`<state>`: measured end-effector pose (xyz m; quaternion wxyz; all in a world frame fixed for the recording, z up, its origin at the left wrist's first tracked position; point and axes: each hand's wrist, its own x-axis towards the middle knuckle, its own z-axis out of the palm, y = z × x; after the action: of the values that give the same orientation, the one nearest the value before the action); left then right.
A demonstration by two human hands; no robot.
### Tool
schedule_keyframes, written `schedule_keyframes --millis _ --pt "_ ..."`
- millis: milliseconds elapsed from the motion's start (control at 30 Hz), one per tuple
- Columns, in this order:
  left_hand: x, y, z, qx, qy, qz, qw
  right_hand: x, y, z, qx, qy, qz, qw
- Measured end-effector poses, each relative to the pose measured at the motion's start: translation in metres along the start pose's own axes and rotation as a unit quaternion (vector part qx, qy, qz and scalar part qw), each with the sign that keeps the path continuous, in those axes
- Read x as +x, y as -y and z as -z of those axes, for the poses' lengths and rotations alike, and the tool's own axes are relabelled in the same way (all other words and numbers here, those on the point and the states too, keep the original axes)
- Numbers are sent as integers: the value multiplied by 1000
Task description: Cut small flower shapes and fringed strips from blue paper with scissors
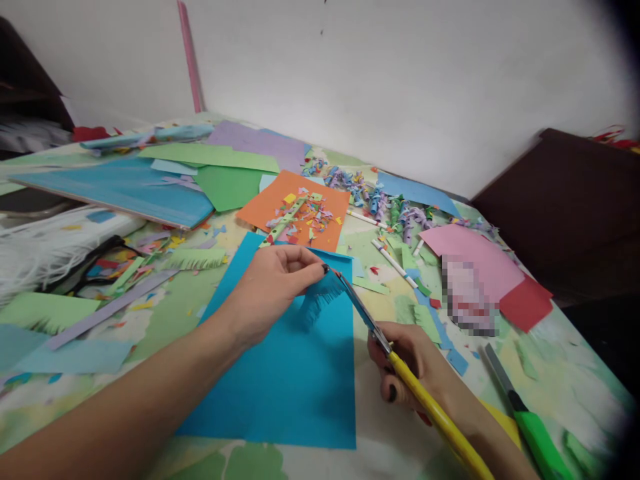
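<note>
My left hand pinches a small fringed strip of blue paper between thumb and fingers, above a large blue sheet. From the right, my right hand grips scissors with a yellow handle, fingers wrapped round them. The blade tips lie close to my left fingertips and the strip's upper edge; whether they touch the paper is hard to tell. Behind the blue sheet, an orange sheet carries many tiny coloured scraps and a patterned green strip.
A green-handled cutter lies at the lower right. Pink paper and red paper are at the right. Curled paper pieces line the back. Glasses and a blue board sit at the left.
</note>
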<state>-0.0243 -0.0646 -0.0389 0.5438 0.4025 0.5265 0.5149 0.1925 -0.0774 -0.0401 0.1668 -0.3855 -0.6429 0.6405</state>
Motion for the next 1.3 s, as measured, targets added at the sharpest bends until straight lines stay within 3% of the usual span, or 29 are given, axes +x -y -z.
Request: schedule_keyframes --millis 200,400,967,1300 --pt "0 -3 -1 -6 15 0 1000 1 5 -1 -2 -12 2 1000" --pt "-4 -4 -4 -18 40 17 999 0 2 -1 71 5 -2 997" --pt "-5 0 -6 -3 35 24 999 -8 -7 0 76 11 20 997" --pt "-9 -1 -13 28 50 44 997 -15 -13 5 83 30 -10 996"
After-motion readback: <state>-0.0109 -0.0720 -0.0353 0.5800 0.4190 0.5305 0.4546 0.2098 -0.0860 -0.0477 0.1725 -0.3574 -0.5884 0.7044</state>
